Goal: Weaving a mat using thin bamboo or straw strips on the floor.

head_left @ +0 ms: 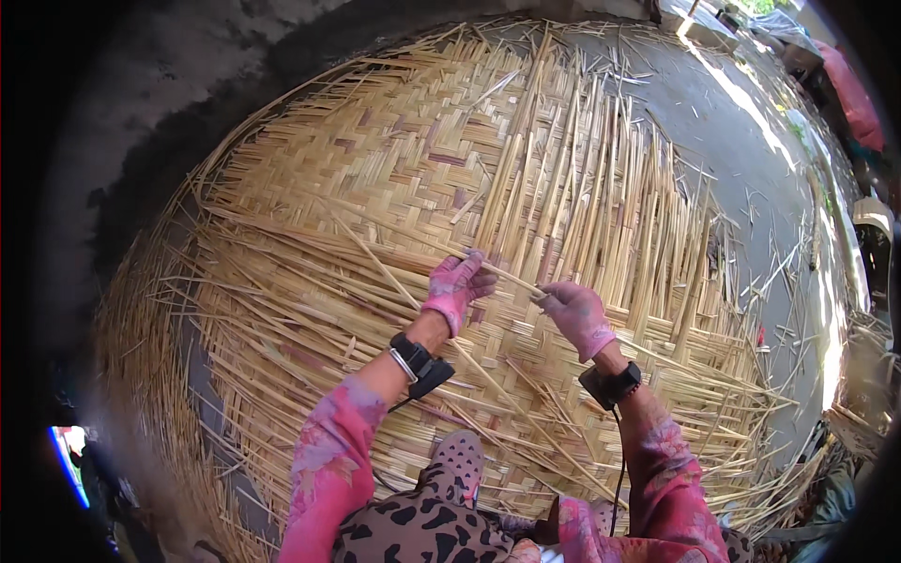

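Note:
A large woven mat (394, 159) of pale bamboo-like strips spreads beneath me, with a few purplish strips in its pattern. My left hand (460, 284), in a pink fingerless glove, pinches a thin strip (512, 278) above the middle of the mat. To its right, my right hand (574, 317), gloved in the same pink, grips the strip with thumb and fingers closed. The short stretch between the hands runs taut and slants down to the right. Beyond my left hand its course blends with the other strips. A longer loose strip (375, 263) crosses diagonally under my left arm.
Loose strip ends (657, 244) fan out upright at the mat's right, others (253, 272) to the left. Scraps litter the grey floor (713, 113) on the right. My patterned shoe (460, 460) stands on the mat. A dark cable (620, 469) hangs along my right forearm.

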A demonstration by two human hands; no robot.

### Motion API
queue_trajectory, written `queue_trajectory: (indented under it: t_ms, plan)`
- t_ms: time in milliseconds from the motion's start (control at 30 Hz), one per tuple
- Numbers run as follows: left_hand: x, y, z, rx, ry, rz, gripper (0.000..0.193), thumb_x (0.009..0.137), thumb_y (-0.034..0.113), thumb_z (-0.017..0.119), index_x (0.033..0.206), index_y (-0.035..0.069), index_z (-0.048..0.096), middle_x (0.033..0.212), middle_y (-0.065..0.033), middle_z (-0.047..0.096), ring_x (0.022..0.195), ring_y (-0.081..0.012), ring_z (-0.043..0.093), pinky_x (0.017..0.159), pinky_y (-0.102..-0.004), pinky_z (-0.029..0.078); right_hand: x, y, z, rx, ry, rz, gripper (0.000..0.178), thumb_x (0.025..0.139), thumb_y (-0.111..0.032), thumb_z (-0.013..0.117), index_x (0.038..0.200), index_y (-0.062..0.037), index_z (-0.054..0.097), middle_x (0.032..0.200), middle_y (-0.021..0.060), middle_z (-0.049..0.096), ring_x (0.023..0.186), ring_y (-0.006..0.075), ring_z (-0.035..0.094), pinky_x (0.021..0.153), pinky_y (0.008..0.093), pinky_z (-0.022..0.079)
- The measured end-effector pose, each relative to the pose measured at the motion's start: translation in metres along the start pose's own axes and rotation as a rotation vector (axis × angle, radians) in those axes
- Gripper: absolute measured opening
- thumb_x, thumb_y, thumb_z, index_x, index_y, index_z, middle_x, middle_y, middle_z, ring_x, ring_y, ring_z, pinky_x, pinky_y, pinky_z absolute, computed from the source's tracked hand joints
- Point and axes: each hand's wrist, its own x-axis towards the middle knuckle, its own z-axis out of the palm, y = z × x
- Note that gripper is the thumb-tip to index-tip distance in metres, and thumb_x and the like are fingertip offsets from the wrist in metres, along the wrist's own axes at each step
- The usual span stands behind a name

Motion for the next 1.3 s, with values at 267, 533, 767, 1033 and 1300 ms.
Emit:
queue_trajectory:
  t_ms: [267,533,767,1033,1300]
  plan:
    - [-0.017,-0.024,0.023,-0.203,-0.026,0.027,0.014,0.084,0.016,0.065,0.092,0.008,0.057,0.082,-0.0062,0.065,0.071,-0.0181,0.064,0.061,-0.0297,0.054,-0.006,0.008,0.011,-0.065,0.121,-0.108,0.013,0.079,-0.021,0.065,0.084,-0.0093,0.069,0.065,0.0062,0.06,0.059,0.0177,0.059,0.054,0.0312,0.045]
    - [-0.023,-0.025,-0.001,-0.249,0.058,-0.005,0.014,0.083,0.015,0.066,0.092,0.009,0.058,0.082,-0.0039,0.065,0.07,-0.0165,0.065,0.061,-0.0273,0.055,0.001,-0.021,0.027,-0.478,0.21,-0.408,0.013,0.074,-0.02,0.068,0.085,-0.0133,0.07,0.073,0.009,0.062,0.068,0.0289,0.061,0.058,0.0348,0.046]
    - [-0.036,-0.041,0.009,-0.29,-0.03,0.026,0.013,0.083,0.014,0.066,0.088,0.005,0.058,0.079,-0.0048,0.065,0.069,-0.0166,0.065,0.06,-0.0291,0.056,0.01,-0.006,0.043,-0.14,0.087,-0.299,0.018,0.067,-0.005,0.07,0.085,-0.0055,0.068,0.073,0.0093,0.06,0.067,0.0249,0.06,0.06,0.0304,0.045]
    - [-0.029,-0.05,0.026,-0.17,0.067,0.03,0.011,0.083,0.011,0.063,0.082,0.005,0.054,0.067,-0.0072,0.061,0.054,-0.0175,0.061,0.05,-0.0305,0.053,0.002,-0.007,0.034,-0.465,0.269,-0.475,0.004,0.073,-0.013,0.062,0.073,-0.0101,0.065,0.068,0.0071,0.062,0.063,0.0253,0.06,0.056,0.0353,0.046]
    - [-0.033,-0.015,-0.001,0.011,0.18,0.146,0.017,0.082,0.02,0.066,0.078,0.005,0.057,0.068,-0.0052,0.06,0.05,-0.0138,0.057,0.047,-0.0282,0.049,0.025,-0.047,0.031,-0.279,-0.102,-0.002,0.025,0.075,-0.031,0.067,0.088,-0.0097,0.069,0.077,0.0126,0.066,0.071,0.0257,0.065,0.06,0.0364,0.049]
